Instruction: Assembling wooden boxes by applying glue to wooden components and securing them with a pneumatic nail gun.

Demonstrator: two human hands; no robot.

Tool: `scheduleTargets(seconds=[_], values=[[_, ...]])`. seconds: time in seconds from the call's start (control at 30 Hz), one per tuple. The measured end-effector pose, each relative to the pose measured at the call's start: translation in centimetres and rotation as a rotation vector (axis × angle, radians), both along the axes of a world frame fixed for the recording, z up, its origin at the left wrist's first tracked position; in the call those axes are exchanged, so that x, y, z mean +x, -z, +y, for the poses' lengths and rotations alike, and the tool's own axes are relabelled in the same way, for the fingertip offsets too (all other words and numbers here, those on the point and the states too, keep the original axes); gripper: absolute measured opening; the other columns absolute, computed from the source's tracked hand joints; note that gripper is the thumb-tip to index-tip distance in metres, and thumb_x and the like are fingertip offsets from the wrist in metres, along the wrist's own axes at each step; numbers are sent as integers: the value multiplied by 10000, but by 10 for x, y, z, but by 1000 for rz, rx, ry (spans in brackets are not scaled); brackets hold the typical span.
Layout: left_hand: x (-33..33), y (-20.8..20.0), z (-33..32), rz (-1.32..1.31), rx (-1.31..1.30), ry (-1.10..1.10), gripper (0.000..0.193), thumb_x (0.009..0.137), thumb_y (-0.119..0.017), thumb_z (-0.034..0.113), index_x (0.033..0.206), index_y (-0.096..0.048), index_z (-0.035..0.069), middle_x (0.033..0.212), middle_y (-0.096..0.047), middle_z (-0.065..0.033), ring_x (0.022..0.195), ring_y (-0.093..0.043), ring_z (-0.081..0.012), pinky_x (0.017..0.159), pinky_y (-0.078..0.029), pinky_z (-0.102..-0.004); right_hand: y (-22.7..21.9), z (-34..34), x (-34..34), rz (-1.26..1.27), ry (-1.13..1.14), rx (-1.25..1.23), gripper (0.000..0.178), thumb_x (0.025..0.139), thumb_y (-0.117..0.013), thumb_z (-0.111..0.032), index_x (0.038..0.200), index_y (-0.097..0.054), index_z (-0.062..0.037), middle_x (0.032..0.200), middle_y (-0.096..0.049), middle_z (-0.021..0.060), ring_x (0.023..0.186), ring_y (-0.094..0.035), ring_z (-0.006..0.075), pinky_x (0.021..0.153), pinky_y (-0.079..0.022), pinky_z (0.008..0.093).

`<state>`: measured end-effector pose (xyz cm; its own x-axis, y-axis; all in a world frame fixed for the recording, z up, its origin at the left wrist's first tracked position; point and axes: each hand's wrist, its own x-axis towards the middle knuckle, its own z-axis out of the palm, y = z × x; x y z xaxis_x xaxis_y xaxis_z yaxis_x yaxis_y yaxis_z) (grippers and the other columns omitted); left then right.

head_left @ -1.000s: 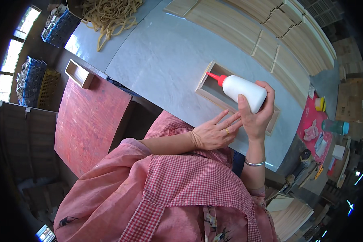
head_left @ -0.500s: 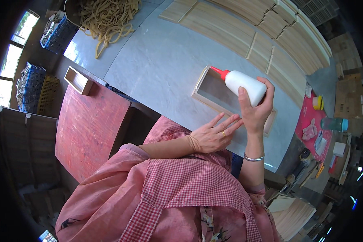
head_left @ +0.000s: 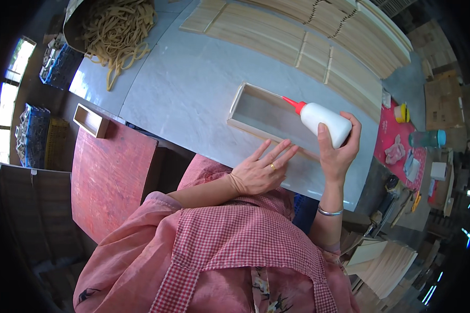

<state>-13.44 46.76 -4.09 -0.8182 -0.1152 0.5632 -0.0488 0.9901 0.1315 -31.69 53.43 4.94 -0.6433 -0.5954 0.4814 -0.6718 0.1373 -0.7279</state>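
My right hand grips a white squeeze bottle with a red pointed nozzle, tilted so the tip points left and down. The nozzle tip is at the far edge of a rectangular wooden frame on the grey table. A thin white line runs along that edge, from the far left corner to the tip. My left hand lies with its fingers spread, fingertips by the frame's near side. Bottle and hands hide the frame's right part.
Thin wooden strips lie in rows along the table's far side. At the far left, a container spills tan elastic bands. A small wooden box sits by a reddish board. A teal-lidded jar stands on the right.
The bottle's tip has moved from the frame's far left corner rightward along the far edge, leaving a white line. The left hand stays by the near side. The whole view has shifted slightly.
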Motion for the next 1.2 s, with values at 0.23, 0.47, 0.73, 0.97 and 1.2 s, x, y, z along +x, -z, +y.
scheduleTargets(seconds=[0.23, 0.47, 0.73, 0.97, 1.2], values=[[0, 0, 2, -51, 26, -2, 299, 869, -681, 280, 1104, -707, 96, 1617, -361, -115, 1519, -307, -304, 1240, -233, -502, -5, 33, -12, -38, 103, 18, 503, 817, -778, -207, 1236, -551, -48, 1087, -635, 143, 859, -623, 271, 739, -535, 368], [0, -2, 1, -79, 58, 28, 324, 858, -698, 274, 1126, -690, 92, 1616, -357, -122, 1527, -285, -317, 1245, -216, -514, -6, 65, -27, -6, 227, 40, 501, 814, -782, -206, 1236, -560, -51, 1094, -636, 139, 905, -616, 270, 784, -527, 378], [1, -2, 2, -108, 77, 20, 324, 861, -693, 267, 1130, -673, 89, 1615, -352, -129, 1527, -280, -330, 1249, -202, -515, -6, 95, -40, -2, 326, 52, 483, 811, -785, -181, 1225, -573, -50, 1109, -640, 143, 936, -608, 268, 824, -518, 380], [-1, -1, 4, -98, 85, 16, 312, 861, -684, 261, 1119, -667, 87, 1611, -361, -132, 1527, -283, -335, 1248, -201, -515, -9, 110, -46, 2, 378, 42, 473, 810, -784, -157, 1221, -578, -47, 1109, -641, 142, 930, -604, 266, 831, -514, 375], [0, -1, 5, -83, 81, 11, 306, 857, -676, 256, 1110, -665, 85, 1611, -365, -130, 1525, -290, -334, 1243, -207, -509, -11, 125, -42, 4, 398, 60, 475, 810, -779, -147, 1227, -576, -47, 1104, -637, 138, 931, -603, 261, 834, -514, 375]])
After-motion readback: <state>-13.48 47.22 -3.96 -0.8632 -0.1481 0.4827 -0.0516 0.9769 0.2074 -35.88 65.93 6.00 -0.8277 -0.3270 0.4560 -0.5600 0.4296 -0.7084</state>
